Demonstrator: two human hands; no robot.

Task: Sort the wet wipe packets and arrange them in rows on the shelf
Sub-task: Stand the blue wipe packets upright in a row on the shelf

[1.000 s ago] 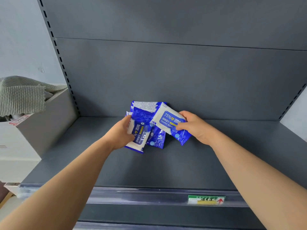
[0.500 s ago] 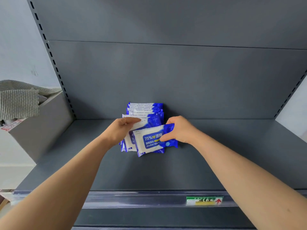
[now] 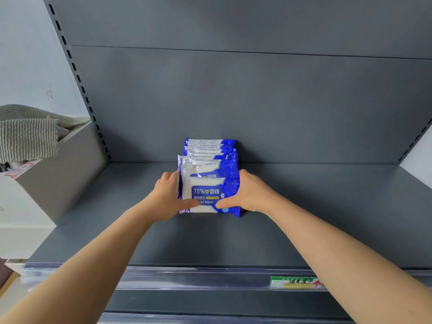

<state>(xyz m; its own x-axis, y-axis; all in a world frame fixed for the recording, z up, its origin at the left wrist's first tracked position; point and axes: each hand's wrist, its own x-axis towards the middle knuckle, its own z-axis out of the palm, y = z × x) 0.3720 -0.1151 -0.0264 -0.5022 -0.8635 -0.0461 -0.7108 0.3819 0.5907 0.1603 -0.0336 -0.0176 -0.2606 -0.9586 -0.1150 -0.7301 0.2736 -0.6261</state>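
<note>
Since half a second ago the right hand [image 3: 250,195] has swung the nearest blue-and-white plastic wet wipe packet [image 3: 205,195] from a tilt to upright, and the left hand [image 3: 167,197] has dropped from the top of the stack to its left side. That wet wipe packet now stands on edge with its printed face toward the camera. It touches the one behind it, at the near end of a row of packets [image 3: 210,148] of the same kind. The row runs back to the dark grey rear panel [image 3: 257,101], about midway across the flat dark grey metal shelf [image 3: 210,242]. The left hand's fingers wrap the left edges of the nearest packets, thumb lying across the lower front face. The right hand clasps the right edges, its thumb on the lower right of that face. Both grips sit snug, squeezing the packets between them. On the clear plastic rail at the shelf's near edge sits a green-and-yellow paper label [image 3: 294,282], right of centre. Far left, beyond the slotted upright, a grey cardboard box [image 3: 58,171] holds a grey striped cloth [image 3: 28,136].
</note>
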